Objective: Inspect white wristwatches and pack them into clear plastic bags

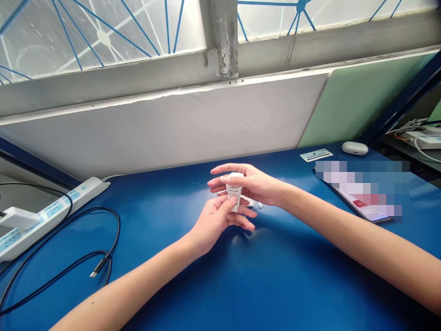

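Note:
Both my hands meet above the middle of the blue table. Between them is a small white plastic object, about the size of a charger plug, held upright. My left hand pinches its lower part with thumb and fingers. My right hand grips its upper part, thumb over the top and the other fingers stretched out to the left. A small white bit lies on the table just under my right wrist.
A white power strip with a plugged adapter lies at the left edge, and a black cable with a loose plug loops beside it. An earbud case, a label and a phone sit at the right. A white wall panel rises behind.

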Tool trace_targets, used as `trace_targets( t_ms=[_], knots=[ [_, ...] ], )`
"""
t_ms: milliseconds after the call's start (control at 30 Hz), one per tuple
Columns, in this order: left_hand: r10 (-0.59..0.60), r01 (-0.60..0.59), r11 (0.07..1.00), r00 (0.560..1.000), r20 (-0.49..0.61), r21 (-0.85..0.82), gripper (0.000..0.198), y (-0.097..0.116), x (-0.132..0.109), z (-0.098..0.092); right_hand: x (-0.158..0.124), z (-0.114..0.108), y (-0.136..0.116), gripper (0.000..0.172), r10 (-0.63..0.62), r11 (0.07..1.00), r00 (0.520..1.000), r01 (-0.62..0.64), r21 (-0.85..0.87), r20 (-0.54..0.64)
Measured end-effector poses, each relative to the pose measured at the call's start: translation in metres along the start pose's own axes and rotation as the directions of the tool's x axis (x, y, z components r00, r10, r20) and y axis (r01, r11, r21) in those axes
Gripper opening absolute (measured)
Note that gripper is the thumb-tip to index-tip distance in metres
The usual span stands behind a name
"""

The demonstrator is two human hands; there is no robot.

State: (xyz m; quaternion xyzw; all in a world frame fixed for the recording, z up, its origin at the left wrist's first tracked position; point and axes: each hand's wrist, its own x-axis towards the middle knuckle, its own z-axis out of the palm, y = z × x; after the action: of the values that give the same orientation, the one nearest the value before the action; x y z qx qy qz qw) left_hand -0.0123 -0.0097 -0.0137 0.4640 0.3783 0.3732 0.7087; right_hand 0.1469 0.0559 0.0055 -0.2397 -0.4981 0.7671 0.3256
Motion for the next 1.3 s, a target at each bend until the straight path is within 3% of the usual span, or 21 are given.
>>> trace_targets(
  t_ms=[100,333,567,700,933,1300],
  knots=[
    [0.004,-0.003,1.000,1.000,0.021,-0.009,0.041,-0.001,0.000,0.000,0.001,-0.004,0.003,0.036,-0.025,0.998,0.999,0.026,-0.049,0.031],
    [-0.005,0.004,1.000,0.990,0.143,0.004,0.045,-0.002,-0.001,-0.001,0.000,-0.004,0.001,0.030,-0.004,0.999,0.999,0.006,-0.036,0.052],
    [-0.014,0.013,1.000,0.999,0.037,0.024,0.043,0.003,0.000,0.001,0.001,0.003,-0.004,0.019,-0.024,0.990,0.998,0.030,0.135,-0.050],
    [-0.031,0.032,0.999,0.999,-0.027,0.030,0.044,0.002,0.002,0.004,0.000,0.005,-0.008,0.025,-0.003,0.978,1.000,0.008,0.207,-0.023],
    [-0.065,0.064,0.997,0.998,0.021,0.046,0.046,-0.002,0.002,0.005,0.000,0.004,-0.007,0.036,0.031,0.976,0.999,-0.028,0.215,-0.013],
    [-0.055,0.055,0.998,0.998,-0.009,-0.014,0.042,0.003,0.002,0.002,-0.002,0.004,-0.012,0.038,0.019,0.956,1.000,-0.015,0.294,-0.011]
  ],
)
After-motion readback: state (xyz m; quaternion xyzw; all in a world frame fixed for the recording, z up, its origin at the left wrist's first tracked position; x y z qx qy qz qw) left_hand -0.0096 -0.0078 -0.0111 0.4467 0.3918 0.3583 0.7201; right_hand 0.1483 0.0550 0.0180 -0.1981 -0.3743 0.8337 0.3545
